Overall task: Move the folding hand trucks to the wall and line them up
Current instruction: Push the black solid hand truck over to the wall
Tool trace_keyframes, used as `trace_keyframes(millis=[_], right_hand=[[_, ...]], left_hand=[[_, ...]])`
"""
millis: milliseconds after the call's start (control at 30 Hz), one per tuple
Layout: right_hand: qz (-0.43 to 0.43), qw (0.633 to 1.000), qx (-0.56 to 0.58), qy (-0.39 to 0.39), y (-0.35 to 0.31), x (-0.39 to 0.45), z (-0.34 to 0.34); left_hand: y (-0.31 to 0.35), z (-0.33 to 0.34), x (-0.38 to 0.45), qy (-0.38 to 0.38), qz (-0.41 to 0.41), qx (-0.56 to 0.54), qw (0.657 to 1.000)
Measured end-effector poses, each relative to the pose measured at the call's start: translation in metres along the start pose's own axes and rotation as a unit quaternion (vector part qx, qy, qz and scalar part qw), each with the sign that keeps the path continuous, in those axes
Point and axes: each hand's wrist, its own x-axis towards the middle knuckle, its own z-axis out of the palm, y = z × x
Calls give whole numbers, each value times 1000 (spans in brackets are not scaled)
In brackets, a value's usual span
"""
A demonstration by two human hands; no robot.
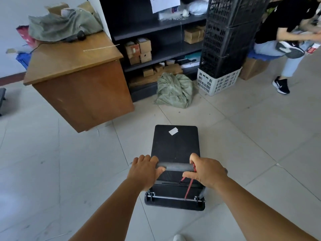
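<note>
Tiled floor (260,145), black hand truck (174,145) (blank white sticker (173,131)), both hands' fingers (152,159) around its handle (174,166).

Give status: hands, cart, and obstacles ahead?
Left hand and right hand grip cart handle. Green sack and desk ahead.

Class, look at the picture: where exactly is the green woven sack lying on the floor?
The green sack sits upper centre of the head view, on the floor against the black shelf unit, between the wooden desk and white crate.
</note>
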Motion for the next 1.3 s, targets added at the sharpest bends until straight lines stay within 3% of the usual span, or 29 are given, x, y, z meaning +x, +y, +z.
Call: trace_keyframes(millis=[267, 433, 733, 967, 1300], right_hand=[[-102, 994, -42, -10, -79, -37, 18], [-107, 992, -64, 27, -129, -62, 37], [-117, 990, -73, 6, -179, -74, 82], [-123, 985, -102, -65, -222, -53, 85], [-194, 967, -138, -94, -259, 28, 72]], left_hand=[[-42, 28, -93, 31, -80, -38, 996], [-67, 45, -149, 45, -138, -62, 988], [-105, 67, -217, 69, -231, -99, 966], [-128, 72, -233, 93, -290, -136, 943], [-163, 56, -202, 100, -369, -150, 912]])
